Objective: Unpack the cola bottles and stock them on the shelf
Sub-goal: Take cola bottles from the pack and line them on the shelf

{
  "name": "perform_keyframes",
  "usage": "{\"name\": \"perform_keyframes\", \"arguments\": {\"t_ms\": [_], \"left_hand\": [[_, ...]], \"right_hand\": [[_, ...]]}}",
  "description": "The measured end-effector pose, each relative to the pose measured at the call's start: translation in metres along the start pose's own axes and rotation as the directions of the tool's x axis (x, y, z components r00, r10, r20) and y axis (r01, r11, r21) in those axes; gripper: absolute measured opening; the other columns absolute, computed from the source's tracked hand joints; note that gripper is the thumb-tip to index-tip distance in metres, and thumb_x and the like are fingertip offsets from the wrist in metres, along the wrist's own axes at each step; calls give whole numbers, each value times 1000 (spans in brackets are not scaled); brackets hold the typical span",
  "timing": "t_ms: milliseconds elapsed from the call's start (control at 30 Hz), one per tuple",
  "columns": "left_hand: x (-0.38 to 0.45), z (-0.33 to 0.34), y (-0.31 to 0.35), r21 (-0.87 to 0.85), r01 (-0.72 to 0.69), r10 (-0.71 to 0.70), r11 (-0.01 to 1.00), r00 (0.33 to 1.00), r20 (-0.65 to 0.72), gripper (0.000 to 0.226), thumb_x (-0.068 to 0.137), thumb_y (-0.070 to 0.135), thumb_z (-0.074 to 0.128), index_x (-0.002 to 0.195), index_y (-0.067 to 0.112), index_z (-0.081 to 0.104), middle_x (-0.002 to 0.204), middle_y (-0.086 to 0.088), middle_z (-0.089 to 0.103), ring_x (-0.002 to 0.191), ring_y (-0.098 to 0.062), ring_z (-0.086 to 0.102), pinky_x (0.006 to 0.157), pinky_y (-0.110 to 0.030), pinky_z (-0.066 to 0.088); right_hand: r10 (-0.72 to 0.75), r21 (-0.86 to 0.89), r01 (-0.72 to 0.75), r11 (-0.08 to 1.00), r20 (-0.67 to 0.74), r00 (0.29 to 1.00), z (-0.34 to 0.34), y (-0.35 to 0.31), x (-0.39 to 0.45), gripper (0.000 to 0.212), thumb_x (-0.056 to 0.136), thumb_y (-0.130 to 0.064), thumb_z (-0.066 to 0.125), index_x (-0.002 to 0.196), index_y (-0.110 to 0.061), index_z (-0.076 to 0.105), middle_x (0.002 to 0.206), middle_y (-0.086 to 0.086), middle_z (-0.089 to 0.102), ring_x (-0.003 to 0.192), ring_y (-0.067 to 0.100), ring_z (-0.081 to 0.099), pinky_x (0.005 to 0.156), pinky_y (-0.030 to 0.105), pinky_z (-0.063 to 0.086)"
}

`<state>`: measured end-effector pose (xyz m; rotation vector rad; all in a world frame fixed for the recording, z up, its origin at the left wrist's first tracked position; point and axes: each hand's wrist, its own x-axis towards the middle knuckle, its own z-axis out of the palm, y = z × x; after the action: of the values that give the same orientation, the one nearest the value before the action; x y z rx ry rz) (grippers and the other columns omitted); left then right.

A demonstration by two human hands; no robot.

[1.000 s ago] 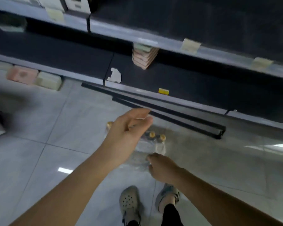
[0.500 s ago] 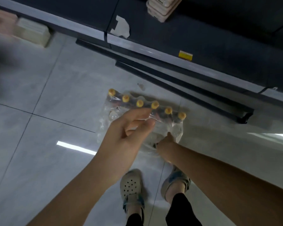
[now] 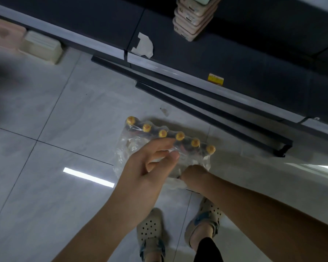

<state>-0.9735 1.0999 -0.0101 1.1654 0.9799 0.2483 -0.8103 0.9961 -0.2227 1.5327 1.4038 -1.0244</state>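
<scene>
Dim, soft overall, white glare streaks on glossy floor (image 3: 45, 114), dark blurred smear at left edge

Pretty sure we're in a shop aisle here, some small supermarket or convenience store. We've got dark retail shelving (image 3: 235, 59) with pale front rails, and a yellow price tag (image 3: 215, 79) clipped onto one rail. A stack of boxed goods (image 3: 193, 17) sits on the bottom shelf, more packaged stuff (image 3: 40, 47) further left. Glossy grey floor tiles (image 3: 55, 186) reflect the ceiling strip lights, and a shrink-wrapped pack of yellow-capped bottles (image 3: 159, 146) stands on the floor by the shelf.
</scene>
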Motion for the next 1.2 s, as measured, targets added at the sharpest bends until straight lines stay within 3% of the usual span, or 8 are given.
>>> {"name": "perform_keyframes", "arguments": {"t_ms": [267, 333, 433, 567, 700, 867, 1067, 1200], "left_hand": [[1, 7, -5, 33, 21, -21, 999, 1000, 7, 35, 83, 45, 61, 116, 39, 72, 119, 26, 71, 116, 10, 61, 97, -23, 46], [0, 8, -8, 39, 24, -24, 999, 1000, -1, 33, 83, 45, 62, 114, 40, 72, 119, 26, 71, 115, 10, 62, 98, -24, 46], [-1, 10, -11, 38, 29, -29, 999, 1000, 0, 33, 82, 45, 62, 113, 42, 73, 120, 25, 71, 117, 8, 61, 100, -24, 45], [-7, 11, -12, 62, 45, -45, 997, 999, -3, 35, 81, 49, 62, 114, 42, 72, 120, 24, 70, 117, 9, 60, 95, -20, 46], [-10, 9, -11, 90, 41, -41, 995, 999, -6, 35, 82, 51, 61, 115, 44, 71, 122, 25, 69, 118, 9, 59, 103, -27, 46], [-14, 6, -12, 78, 41, -40, 996, 999, -15, 34, 82, 50, 62, 115, 44, 72, 123, 25, 69, 121, 8, 59, 107, -30, 44], [-27, 4, 0, 56, 18, -16, 998, 999, -28, 35, 85, 48, 56, 114, 42, 73, 119, 22, 72, 117, 4, 62, 102, -28, 45], [-42, 4, 36, 0, 9, -9, 1000, 999, -42, 36, 86, 38, 47, 105, 43, 77, 112, 21, 75, 111, 4, 65, 98, -25, 45]], "right_hand": [[6, 123, 14, 992, -159, 987, 0, 17, 4, 39, 103, -21, 58, 141, -9, 55, 145, 18, 51, 130, 35, 55, 109, 47, 47], [16, 144, 15, 990, -216, 976, 0, 16, 1, 48, 101, -24, 60, 147, -14, 47, 148, 17, 48, 127, 34, 57, 106, 45, 49], [70, 310, -11, 951, -180, 981, -3, 11, -7, 62, 95, -27, 65, 150, -9, 41, 150, 17, 43, 125, 34, 57, 103, 44, 51], [98, 583, -35, 812, -77, 992, -7, 8, -4, 49, 94, -29, 61, 137, -4, 56, 140, 17, 55, 124, 40, 58, 101, 50, 50], [102, 542, 3, 840, -164, 981, 9, -2, 4, 28, 100, -22, 59, 124, -8, 62, 128, 14, 60, 106, 30, 67, 97, 43, 55], [104, 459, 65, 886, -334, 937, 21, -9, -8, 30, 99, -12, 60, 129, -10, 60, 132, 13, 48, 113, 31, 62, 96, 40, 54], [127, 533, 197, 823, -510, 851, 7, -3, -97, 30, 97, -14, 64, 127, -12, 64, 144, 4, 40, 120, 21, 59, 101, 24, 46], [182, 600, 324, 731, -630, 755, -40, 11, -196, 26, 92, -23, 73, 118, -22, 68, 127, -16, 42, 104, 6, 60, 90, 14, 50]]}}
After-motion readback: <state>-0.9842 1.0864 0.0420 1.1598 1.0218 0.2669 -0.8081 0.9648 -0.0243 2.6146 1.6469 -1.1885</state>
